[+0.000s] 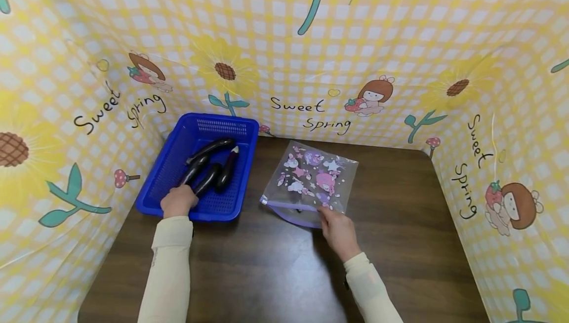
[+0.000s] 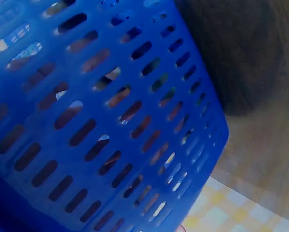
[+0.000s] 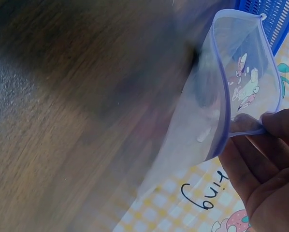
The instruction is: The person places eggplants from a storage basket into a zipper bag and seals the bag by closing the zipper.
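In the head view a blue plastic basket [image 1: 153,180] on the left holds several dark eggplants. My left hand [image 1: 179,200] reaches over its near side and grips the near end of one eggplant [image 1: 194,171]; the fingertips are hidden. Beside that hand lies a second eggplant [image 1: 209,180]. Only the slotted basket wall [image 2: 110,140] fills most of the left wrist view. My right hand [image 1: 340,231] pinches the mouth edge of a clear printed zip bag [image 1: 306,177] near its right corner. The purple-edged mouth gapes in the right wrist view, with thumb and fingers [image 3: 284,125] at its rim.
Another eggplant [image 1: 227,170] and a curved one [image 1: 213,149] lie deeper in the basket. All stands on a dark wooden table [image 1: 266,263], walled at the back and sides by yellow checked sheeting [image 1: 284,66]. A white zip slider [image 1: 264,200] sits at the bag's left corner.
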`<state>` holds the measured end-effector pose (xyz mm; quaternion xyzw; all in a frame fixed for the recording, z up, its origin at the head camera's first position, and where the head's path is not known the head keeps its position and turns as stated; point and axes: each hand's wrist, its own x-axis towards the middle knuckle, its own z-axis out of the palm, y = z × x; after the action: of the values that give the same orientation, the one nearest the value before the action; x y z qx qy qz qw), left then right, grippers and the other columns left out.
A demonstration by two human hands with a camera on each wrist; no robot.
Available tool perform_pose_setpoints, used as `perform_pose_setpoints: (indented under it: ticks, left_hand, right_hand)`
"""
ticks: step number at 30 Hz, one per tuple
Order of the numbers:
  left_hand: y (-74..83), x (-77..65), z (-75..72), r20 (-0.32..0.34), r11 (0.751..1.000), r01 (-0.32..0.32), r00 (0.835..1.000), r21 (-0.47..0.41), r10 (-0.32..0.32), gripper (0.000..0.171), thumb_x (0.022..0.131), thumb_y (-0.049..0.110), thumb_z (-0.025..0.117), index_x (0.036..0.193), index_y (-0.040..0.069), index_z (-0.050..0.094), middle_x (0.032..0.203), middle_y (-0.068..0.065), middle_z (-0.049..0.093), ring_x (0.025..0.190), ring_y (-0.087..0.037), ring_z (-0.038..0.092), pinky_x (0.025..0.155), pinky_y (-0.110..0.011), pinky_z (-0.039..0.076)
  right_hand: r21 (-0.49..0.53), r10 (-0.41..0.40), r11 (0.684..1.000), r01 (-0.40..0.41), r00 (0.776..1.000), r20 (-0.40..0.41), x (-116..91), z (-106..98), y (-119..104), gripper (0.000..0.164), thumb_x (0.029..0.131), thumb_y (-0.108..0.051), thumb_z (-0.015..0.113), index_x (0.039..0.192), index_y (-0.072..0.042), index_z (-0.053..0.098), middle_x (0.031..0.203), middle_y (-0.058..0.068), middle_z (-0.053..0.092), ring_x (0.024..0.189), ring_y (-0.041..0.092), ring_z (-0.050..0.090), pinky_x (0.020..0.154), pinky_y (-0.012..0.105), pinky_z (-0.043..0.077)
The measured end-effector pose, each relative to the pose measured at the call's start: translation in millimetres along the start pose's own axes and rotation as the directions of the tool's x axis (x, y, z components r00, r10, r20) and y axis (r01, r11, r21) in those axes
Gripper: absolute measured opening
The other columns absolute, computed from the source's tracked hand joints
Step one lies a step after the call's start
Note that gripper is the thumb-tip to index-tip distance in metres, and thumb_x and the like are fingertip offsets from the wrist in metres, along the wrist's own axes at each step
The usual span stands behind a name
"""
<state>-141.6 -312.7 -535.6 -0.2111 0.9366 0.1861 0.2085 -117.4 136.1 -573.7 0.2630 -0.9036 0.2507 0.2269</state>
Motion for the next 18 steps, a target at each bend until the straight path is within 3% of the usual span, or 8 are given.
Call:
perform_pose_setpoints:
  ticks: [3, 6, 13, 18]
  left_hand:
    - [-0.9, -0.1, -0.2, 0.026, 1.0, -0.004, 1.0, 0.016, 0.004, 0.03, 0.094, 0.014, 0.055, 0.107, -0.009, 0.066, 0.096, -0.029, 0.059, 0.086, -0.038, 0.059, 0.071, -0.053, 0.051]
    - [0.2, 1.0, 0.2, 0.033, 1.0, -0.018, 0.999, 0.013, 0.017, 0.029, 0.093, 0.016, 0.058, 0.106, -0.008, 0.067, 0.097, -0.028, 0.061, 0.088, -0.039, 0.059, 0.073, -0.054, 0.051]
    - [-2.8, -2.8, -3.3, -0.012, 0.993, -0.1, 0.995, -0.07, 0.099, 0.051, 0.1, 0.035, 0.057, 0.122, -0.011, 0.061, 0.116, -0.035, 0.059, 0.093, -0.046, 0.06, 0.075, -0.058, 0.048]
    - [-7.0, -12.9, -8.7, -0.062, 0.977, -0.161, 0.986, -0.137, 0.153, 0.057, 0.103, 0.038, 0.053, 0.131, -0.012, 0.054, 0.122, -0.037, 0.056, 0.097, -0.049, 0.058, 0.079, -0.06, 0.046]
  right_hand:
    - [0.002, -0.001, 1.0, 0.001, 1.0, 0.002, 0.1, 0.7, -1.9, 0.022, 0.083, 0.002, 0.075, 0.103, -0.006, 0.073, 0.082, 0.012, 0.073, 0.065, 0.033, 0.068, 0.056, 0.047, 0.052]
    - [0.004, 0.004, 1.0, -0.004, 1.0, 0.001, 0.0, 0.8, -1.9, 0.021, 0.083, 0.002, 0.076, 0.102, -0.006, 0.073, 0.083, 0.012, 0.073, 0.066, 0.033, 0.068, 0.057, 0.047, 0.052]
    - [-0.002, 0.013, 1.0, -0.013, 1.0, 0.012, -0.3, 1.0, -1.2, 0.022, 0.083, 0.001, 0.077, 0.103, -0.006, 0.073, 0.085, 0.012, 0.074, 0.068, 0.032, 0.069, 0.058, 0.046, 0.053]
    - [-0.006, 0.017, 1.0, -0.017, 1.0, 0.016, 0.5, -1.1, -1.9, 0.022, 0.083, 0.002, 0.077, 0.103, -0.006, 0.073, 0.087, 0.012, 0.074, 0.068, 0.032, 0.069, 0.059, 0.046, 0.054]
